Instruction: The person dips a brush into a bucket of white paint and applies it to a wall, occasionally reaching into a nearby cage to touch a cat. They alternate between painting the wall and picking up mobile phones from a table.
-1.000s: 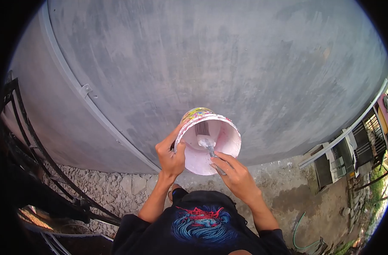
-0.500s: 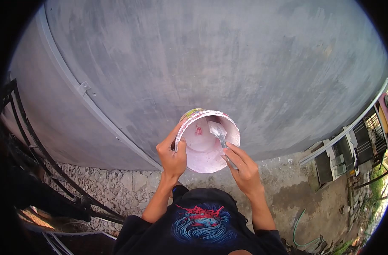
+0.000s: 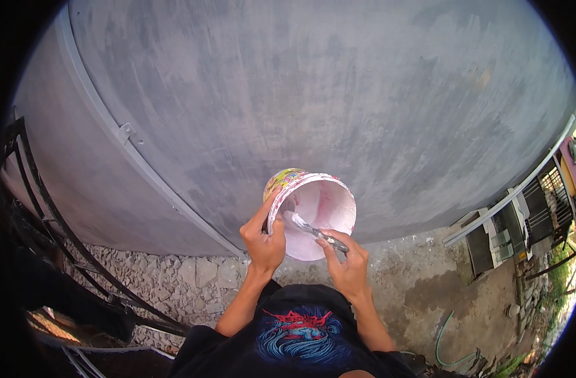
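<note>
A paint bucket (image 3: 329,211) with a whitish, pink-smeared inside and a colourful outer label is tipped so its mouth faces me. My left hand (image 3: 264,241) grips its left rim, the thumb on the inner side and the fingers outside. In my right hand (image 3: 348,261) is a putty knife (image 3: 316,232), held by its dark, smeared handle between thumb and fingers. White paste coats the putty knife near its blade, which reaches into the bucket toward the left inner wall. Part of the blade is hard to make out.
A grey, streaked wall (image 3: 300,94) rises right in front of me, with a metal strip (image 3: 146,169) running down its left side. Rubble (image 3: 174,277) lies at lower left beside a black metal railing (image 3: 42,189). A green hose (image 3: 440,337) curves over the ground at right.
The putty knife has swung from the upper right inside the bucket to its left inner wall. The bucket has turned and dropped slightly, showing more label. My right hand has shifted left.
</note>
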The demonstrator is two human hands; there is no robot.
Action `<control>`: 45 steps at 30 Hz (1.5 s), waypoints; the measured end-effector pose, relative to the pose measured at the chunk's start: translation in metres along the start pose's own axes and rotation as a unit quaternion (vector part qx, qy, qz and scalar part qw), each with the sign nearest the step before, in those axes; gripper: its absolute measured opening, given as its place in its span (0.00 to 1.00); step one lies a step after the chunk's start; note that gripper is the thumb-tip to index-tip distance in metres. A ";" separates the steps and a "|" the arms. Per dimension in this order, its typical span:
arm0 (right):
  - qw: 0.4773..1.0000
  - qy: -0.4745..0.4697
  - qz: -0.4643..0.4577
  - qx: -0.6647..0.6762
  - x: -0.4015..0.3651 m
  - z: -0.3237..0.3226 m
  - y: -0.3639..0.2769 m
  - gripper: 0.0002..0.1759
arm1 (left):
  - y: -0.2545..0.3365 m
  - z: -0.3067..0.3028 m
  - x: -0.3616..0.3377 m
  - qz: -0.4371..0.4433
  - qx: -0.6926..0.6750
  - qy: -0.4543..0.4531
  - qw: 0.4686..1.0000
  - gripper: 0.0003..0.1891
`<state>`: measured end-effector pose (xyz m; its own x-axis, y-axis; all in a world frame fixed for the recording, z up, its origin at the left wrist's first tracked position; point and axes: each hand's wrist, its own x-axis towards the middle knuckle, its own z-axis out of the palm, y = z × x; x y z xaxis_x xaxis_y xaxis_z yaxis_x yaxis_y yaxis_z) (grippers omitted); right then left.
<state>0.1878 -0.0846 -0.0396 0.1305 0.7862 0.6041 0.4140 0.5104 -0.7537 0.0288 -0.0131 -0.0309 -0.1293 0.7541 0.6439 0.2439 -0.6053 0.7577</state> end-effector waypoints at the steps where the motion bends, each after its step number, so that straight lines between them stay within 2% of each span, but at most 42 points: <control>1: 0.999 0.016 0.039 0.007 -0.003 -0.002 0.003 0.12 | -0.001 -0.001 -0.001 -0.017 0.013 0.003 1.000 0.24; 2: 0.996 0.032 0.078 0.014 -0.006 -0.004 0.005 0.12 | -0.001 -0.003 -0.001 -0.034 0.026 0.005 0.999 0.24; 3: 0.996 0.032 0.076 0.015 -0.006 -0.001 0.007 0.12 | -0.004 -0.007 0.001 -0.031 0.026 0.006 0.999 0.24; 5: 0.965 0.117 0.186 0.141 -0.009 -0.004 0.009 0.11 | -0.005 -0.011 -0.001 -0.105 -0.001 0.013 0.994 0.24; 6: 0.966 0.115 0.184 0.140 -0.009 -0.009 0.009 0.11 | -0.007 -0.012 -0.002 -0.104 -0.002 0.016 0.994 0.24; 8: 0.928 0.213 0.218 0.215 -0.008 -0.019 0.008 0.11 | -0.017 -0.016 -0.005 -0.133 0.002 0.042 0.990 0.23; 10: 0.919 0.223 0.228 0.231 -0.009 -0.033 0.015 0.12 | -0.023 -0.021 -0.007 -0.143 -0.007 0.059 0.988 0.23; 12: 0.871 0.283 0.264 0.303 -0.006 -0.045 0.017 0.17 | -0.028 -0.028 -0.008 -0.152 -0.021 0.075 0.985 0.22; 13: 0.863 0.283 0.266 0.323 -0.005 -0.054 0.019 0.18 | -0.030 -0.032 -0.009 -0.170 -0.022 0.087 0.981 0.22; 16: 0.862 0.315 0.205 0.340 0.012 -0.069 0.013 0.20 | -0.041 -0.042 -0.015 -0.170 -0.026 0.096 0.981 0.22; 18: 0.880 0.302 0.161 0.328 0.029 -0.075 0.006 0.19 | -0.049 -0.051 -0.023 -0.185 -0.016 0.094 0.978 0.22; 20: 0.926 0.270 0.007 0.264 0.057 -0.075 -0.005 0.16 | -0.055 -0.059 -0.034 -0.187 -0.015 0.086 0.979 0.22; 22: 0.939 0.239 -0.091 0.231 0.090 -0.078 -0.011 0.12 | -0.058 -0.062 -0.044 -0.191 -0.014 0.077 0.978 0.22; 23: 0.938 0.242 -0.093 0.229 0.108 -0.079 -0.013 0.12 | -0.056 -0.063 -0.047 -0.204 -0.022 0.081 0.975 0.22; 25: 0.924 0.231 -0.193 0.234 0.142 -0.080 -0.015 0.09 | -0.052 -0.067 -0.053 -0.215 -0.027 0.081 0.973 0.22; 26: 0.924 0.233 -0.194 0.233 0.156 -0.080 -0.014 0.09 | -0.051 -0.068 -0.056 -0.222 -0.030 0.089 0.971 0.22; 28: 0.925 0.227 -0.254 0.168 0.182 -0.077 -0.006 0.07 | -0.052 -0.068 -0.062 -0.229 -0.034 0.098 0.968 0.22; 30: 0.919 0.235 -0.249 0.194 0.192 -0.067 -0.002 0.07 | -0.057 -0.069 -0.067 -0.233 -0.044 0.108 0.965 0.22; 32: 0.924 0.231 -0.272 0.136 0.197 -0.055 0.018 0.07 | -0.061 -0.071 -0.069 -0.227 -0.038 0.111 0.967 0.22; 34: 0.925 0.226 -0.274 0.136 0.183 -0.047 0.044 0.08 | -0.064 -0.072 -0.072 -0.226 -0.034 0.111 0.967 0.22; 36: 0.953 0.202 -0.216 0.068 0.164 -0.039 0.068 0.09 | -0.067 -0.074 -0.074 -0.242 -0.029 0.130 0.961 0.22; 40: 0.961 0.208 -0.182 0.030 0.127 -0.029 0.093 0.08 | -0.070 -0.078 -0.074 -0.238 -0.008 0.129 0.962 0.22; 42: 0.973 0.186 -0.133 0.021 0.109 -0.028 0.096 0.08 | -0.070 -0.080 -0.075 -0.235 0.005 0.126 0.964 0.22; 45: 0.967 0.203 -0.152 0.008 0.095 -0.028 0.085 0.09 | -0.069 -0.085 -0.077 -0.242 -0.015 0.117 0.963 0.22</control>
<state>0.2604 0.0238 -0.0391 0.3499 0.3980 0.8480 0.4753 0.7046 -0.5268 -0.0593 -0.0511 -0.1233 -0.4349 0.8738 0.2176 0.0734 -0.2064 0.9757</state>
